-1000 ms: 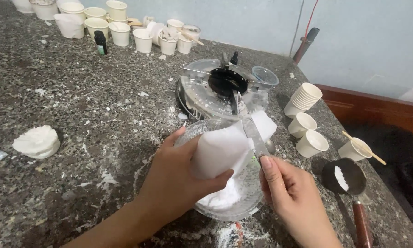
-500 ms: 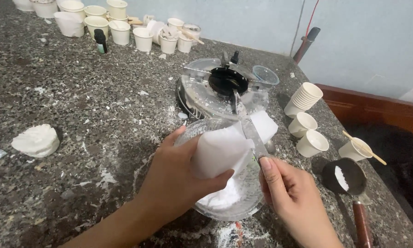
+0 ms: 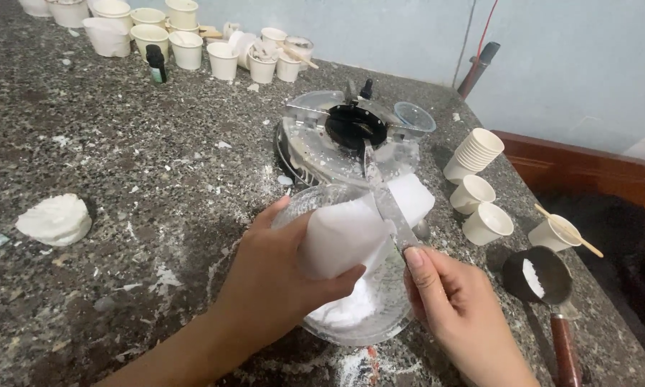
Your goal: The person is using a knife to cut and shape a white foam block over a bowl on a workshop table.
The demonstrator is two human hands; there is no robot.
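Note:
My left hand [image 3: 279,276] grips a white waxy block [image 3: 358,226] and holds it tilted over a clear glass bowl [image 3: 380,326]. White shavings [image 3: 344,312] lie in the bottom of the bowl. My right hand [image 3: 459,308] holds a knife [image 3: 383,190] by its handle, thumb along the spine. The blade lies against the upper face of the block and points away from me.
A small stove [image 3: 337,136] under a clear cover stands just behind the bowl. Paper cups [image 3: 480,204] sit to the right, one stacked pile [image 3: 476,152] among them. A dark ladle [image 3: 534,276] holds a white piece. More cups [image 3: 186,43] line the far edge. A white lump [image 3: 54,218] lies left.

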